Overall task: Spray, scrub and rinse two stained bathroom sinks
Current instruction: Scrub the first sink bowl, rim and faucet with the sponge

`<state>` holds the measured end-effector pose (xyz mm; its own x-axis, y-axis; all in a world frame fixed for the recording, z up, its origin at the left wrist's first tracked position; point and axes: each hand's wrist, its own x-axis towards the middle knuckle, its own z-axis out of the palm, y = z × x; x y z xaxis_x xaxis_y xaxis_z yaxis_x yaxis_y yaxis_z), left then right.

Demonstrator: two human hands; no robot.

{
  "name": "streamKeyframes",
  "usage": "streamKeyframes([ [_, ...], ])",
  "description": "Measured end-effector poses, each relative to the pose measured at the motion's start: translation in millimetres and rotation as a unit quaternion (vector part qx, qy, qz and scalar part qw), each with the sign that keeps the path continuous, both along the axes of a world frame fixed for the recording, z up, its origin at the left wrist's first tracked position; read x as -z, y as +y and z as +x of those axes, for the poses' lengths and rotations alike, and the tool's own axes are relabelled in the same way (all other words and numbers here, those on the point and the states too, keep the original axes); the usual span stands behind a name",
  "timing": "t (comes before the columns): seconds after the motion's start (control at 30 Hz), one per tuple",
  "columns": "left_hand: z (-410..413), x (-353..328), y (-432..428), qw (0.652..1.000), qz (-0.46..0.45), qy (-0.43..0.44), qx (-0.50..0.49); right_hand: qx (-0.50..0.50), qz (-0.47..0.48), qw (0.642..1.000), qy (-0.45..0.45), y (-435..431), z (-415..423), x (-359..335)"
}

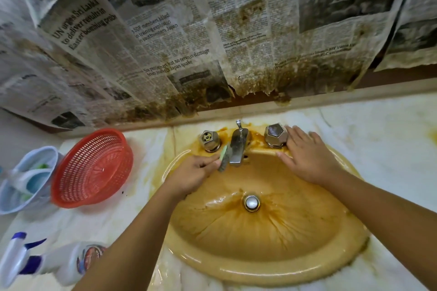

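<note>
The wet mustard-yellow ceramic sink (pixel 260 243), likely slick, sits in the stained marble tabletop (pixel 390 144). Farther in, the left hand (pixel 191 175) pinches in its grip the edge of a thin green scouring pad (pixel 222 158), probably soft and light, against the chrome faucet (pixel 237 146). The right hand (pixel 307 158) lies flat, grip released, on the rim.

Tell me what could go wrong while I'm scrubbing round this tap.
The right hand rests on the wet yellow sink rim beside the faceted chrome knob and may slip. The left hand holds the green scrub pad at the chrome spout; its forearm could knock the white spray bottle lying alongside.
</note>
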<state>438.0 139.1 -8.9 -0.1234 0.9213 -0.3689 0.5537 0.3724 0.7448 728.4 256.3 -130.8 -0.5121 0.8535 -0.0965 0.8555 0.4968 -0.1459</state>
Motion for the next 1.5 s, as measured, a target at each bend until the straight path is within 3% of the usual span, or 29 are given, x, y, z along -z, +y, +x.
streamKeyframes([
  [0.17, 25, 13, -26, 0.988, 0.076, -0.045, -0.125, 0.0, -0.037, 0.999, 0.01, -32, 20, -1],
  [0.27, 49, 13, -29, 0.976, 0.094, -0.079, -0.181, 0.044, -0.074, 0.984, 0.156, -55, 16, -18],
  [0.37, 78, 9, -27, 0.974, 0.12, -0.098, -0.165, 0.076, -0.125, 0.927, 0.346, -80, -6, -55],
  [0.5, 99, 11, -25, 0.977, 0.144, -0.067, -0.142, 0.114, -0.283, 0.832, 0.463, -91, -41, -83],
  [0.6, 100, 13, -21, 0.985, 0.097, -0.045, -0.139, 0.136, -0.322, 0.809, 0.473, -89, -55, -87],
  [0.93, 98, 0, -1, 0.988, 0.038, -0.076, -0.125, 0.185, -0.335, 0.8, 0.462, -80, -66, -89],
  [1.07, 90, 1, 3, 0.989, 0.037, -0.068, -0.128, 0.222, -0.36, 0.765, 0.485, -72, -75, -87],
  [1.2, 72, 8, 4, 0.981, 0.079, -0.05, -0.172, 0.227, -0.261, 0.843, 0.413, -59, -76, -81],
  [1.3, 46, 21, 9, 0.972, 0.11, -0.03, -0.206, 0.212, -0.229, 0.875, 0.37, -42, -76, -78],
  [1.5, -25, 61, 39, 0.955, 0.201, 0.174, -0.135, 0.2, -0.21, 0.916, 0.278, -22, -84, -67],
])
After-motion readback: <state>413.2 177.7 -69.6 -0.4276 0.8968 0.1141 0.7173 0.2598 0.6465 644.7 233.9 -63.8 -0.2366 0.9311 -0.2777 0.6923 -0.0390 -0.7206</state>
